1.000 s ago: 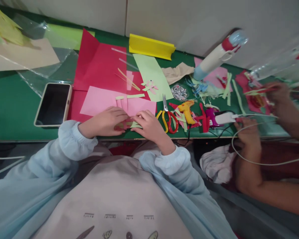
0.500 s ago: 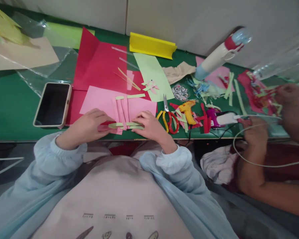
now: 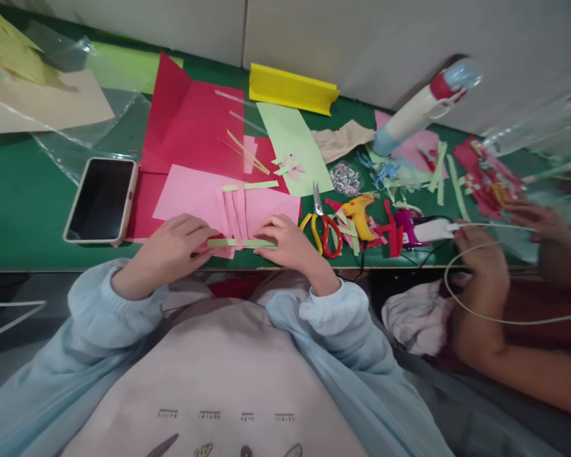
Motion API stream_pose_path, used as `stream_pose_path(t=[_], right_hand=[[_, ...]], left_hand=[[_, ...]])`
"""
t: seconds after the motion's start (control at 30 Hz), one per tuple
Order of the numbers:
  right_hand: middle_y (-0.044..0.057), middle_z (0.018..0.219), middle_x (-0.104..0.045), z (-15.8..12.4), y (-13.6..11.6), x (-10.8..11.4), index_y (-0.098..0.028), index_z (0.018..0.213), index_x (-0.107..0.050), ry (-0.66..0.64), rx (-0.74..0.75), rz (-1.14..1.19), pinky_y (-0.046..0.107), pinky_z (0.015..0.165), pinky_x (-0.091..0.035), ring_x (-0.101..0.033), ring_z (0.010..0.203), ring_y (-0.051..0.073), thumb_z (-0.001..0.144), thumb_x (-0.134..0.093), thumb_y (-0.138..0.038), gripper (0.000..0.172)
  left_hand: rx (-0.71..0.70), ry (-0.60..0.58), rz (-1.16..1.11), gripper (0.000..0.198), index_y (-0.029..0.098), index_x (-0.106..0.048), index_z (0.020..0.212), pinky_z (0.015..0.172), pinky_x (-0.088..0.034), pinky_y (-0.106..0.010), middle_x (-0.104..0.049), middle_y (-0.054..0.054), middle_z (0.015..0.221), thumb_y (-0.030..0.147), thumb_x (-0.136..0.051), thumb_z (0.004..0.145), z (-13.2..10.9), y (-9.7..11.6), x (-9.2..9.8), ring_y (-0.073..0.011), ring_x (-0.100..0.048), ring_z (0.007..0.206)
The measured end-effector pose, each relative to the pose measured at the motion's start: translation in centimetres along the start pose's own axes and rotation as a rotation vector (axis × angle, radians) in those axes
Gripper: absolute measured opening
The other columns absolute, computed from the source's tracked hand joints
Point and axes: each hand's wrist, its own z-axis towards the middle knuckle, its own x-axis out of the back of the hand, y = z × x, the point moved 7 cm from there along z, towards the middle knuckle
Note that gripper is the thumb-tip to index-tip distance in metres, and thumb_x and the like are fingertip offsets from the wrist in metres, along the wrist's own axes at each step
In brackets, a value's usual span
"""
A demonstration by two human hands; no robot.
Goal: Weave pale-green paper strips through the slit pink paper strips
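Note:
Several narrow pink strips (image 3: 241, 212) stand side by side on a pink sheet (image 3: 181, 189). One light green strip (image 3: 261, 185) crosses their upper part. Another green strip (image 3: 248, 243) crosses their lower ends near the table edge. My left hand (image 3: 171, 251) pinches the left end of that lower strip between thumb and fingers. At the strip's right end, my right hand (image 3: 288, 243) holds it with bent fingers and thumb.
Scissors (image 3: 321, 225) and a yellow glue gun (image 3: 360, 216) lie to the right. A phone (image 3: 102, 200) is at the left. A bottle (image 3: 421, 111) leans at the back. At the far right, a person's hands (image 3: 483, 247) work near a white cable.
The lower green strip, earlier bowed into two visible bands, now looks like one flat band. My left hand has shifted slightly. The other person's far hand has moved lower.

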Motion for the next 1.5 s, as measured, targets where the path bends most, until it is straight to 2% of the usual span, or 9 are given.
stream_pose_path(t=[0.1, 0.27, 0.43, 0.53, 0.7, 0.93, 1.23, 1.5], right_hand=[[0.009, 0.097, -0.066, 0.0, 0.0, 0.0, -0.017, 0.102, -0.076, 0.006, 0.004, -0.006, 0.043, 0.089, -0.049, -0.059, 0.098, 0.025, 0.079, -0.080, -0.024, 0.024], [0.009, 0.096, -0.066, 0.1, -0.1, -0.1, -0.017, 0.099, -0.075, 0.010, 0.034, -0.033, 0.041, 0.090, -0.048, -0.059, 0.096, 0.024, 0.083, -0.077, -0.025, 0.018], [0.009, 0.095, -0.065, 0.0, -0.3, -0.2, -0.017, 0.099, -0.075, -0.006, 0.042, -0.045, 0.040, 0.089, -0.047, -0.058, 0.095, 0.024, 0.087, -0.072, -0.027, 0.015], [0.009, 0.095, -0.065, -0.1, -0.3, -0.2, -0.018, 0.097, -0.075, -0.010, 0.036, -0.031, 0.040, 0.089, -0.046, -0.057, 0.095, 0.024, 0.089, -0.070, -0.027, 0.013], [0.008, 0.096, -0.066, -0.2, -0.2, -0.2, -0.018, 0.098, -0.075, -0.002, 0.035, -0.020, 0.040, 0.090, -0.047, -0.058, 0.095, 0.023, 0.089, -0.071, -0.027, 0.014], [0.009, 0.097, -0.067, -0.2, -0.1, -0.1, -0.015, 0.098, -0.075, 0.012, 0.041, -0.014, 0.039, 0.090, -0.047, -0.060, 0.096, 0.024, 0.086, -0.073, -0.025, 0.015], [0.010, 0.096, -0.067, -0.1, 0.1, -0.1, -0.017, 0.098, -0.076, 0.010, -0.006, -0.006, 0.039, 0.089, -0.048, -0.059, 0.096, 0.024, 0.086, -0.075, -0.030, 0.017], [0.010, 0.097, -0.067, 0.3, 0.0, 0.0, -0.017, 0.100, -0.076, -0.034, -0.007, -0.049, 0.039, 0.091, -0.046, -0.058, 0.097, 0.025, 0.083, -0.077, -0.032, 0.023]], left_hand=[[0.009, 0.030, -0.003, 0.034, 0.017, -0.068, 0.120, 0.091, -0.055, -0.047, -0.070, -0.014, 0.109, 0.031, -0.046, 0.098, -0.3, 0.2, -0.2, -0.0294, -0.064, 0.104], [-0.011, 0.010, -0.031, 0.037, 0.015, -0.070, 0.114, 0.086, -0.057, -0.044, -0.072, -0.013, 0.102, 0.032, -0.040, 0.102, -0.2, 0.1, -0.5, -0.0272, -0.065, 0.096], [-0.025, -0.003, -0.064, 0.036, 0.016, -0.070, 0.116, 0.085, -0.057, -0.042, -0.071, -0.013, 0.102, 0.036, -0.043, 0.101, -0.2, -0.4, -0.7, -0.0263, -0.065, 0.096], [-0.029, -0.029, -0.065, 0.033, 0.019, -0.071, 0.111, 0.088, -0.056, -0.042, -0.070, -0.012, 0.102, 0.037, -0.046, 0.100, -0.1, -0.6, -0.9, -0.0255, -0.064, 0.097], [-0.054, -0.070, -0.072, 0.030, 0.019, -0.070, 0.095, 0.088, -0.054, -0.040, -0.070, -0.009, 0.098, 0.038, -0.046, 0.100, 0.2, -0.6, -1.1, -0.0234, -0.064, 0.094], [-0.051, -0.070, -0.055, 0.027, 0.018, -0.067, 0.098, 0.088, -0.052, -0.035, -0.070, -0.008, 0.097, 0.037, -0.048, 0.100, 0.4, -0.6, -1.0, -0.0216, -0.064, 0.094], [0.013, 0.019, -0.046, 0.026, 0.022, -0.069, 0.098, 0.086, -0.051, -0.029, -0.073, -0.005, 0.096, 0.036, -0.048, 0.100, 1.0, -0.4, 0.2, -0.0191, -0.066, 0.093], [0.057, 0.088, -0.059, 0.028, 0.017, -0.071, 0.100, 0.082, -0.051, -0.029, -0.073, -0.009, 0.093, 0.036, -0.051, 0.098, 0.9, -1.2, 0.2, -0.0201, -0.067, 0.090]])
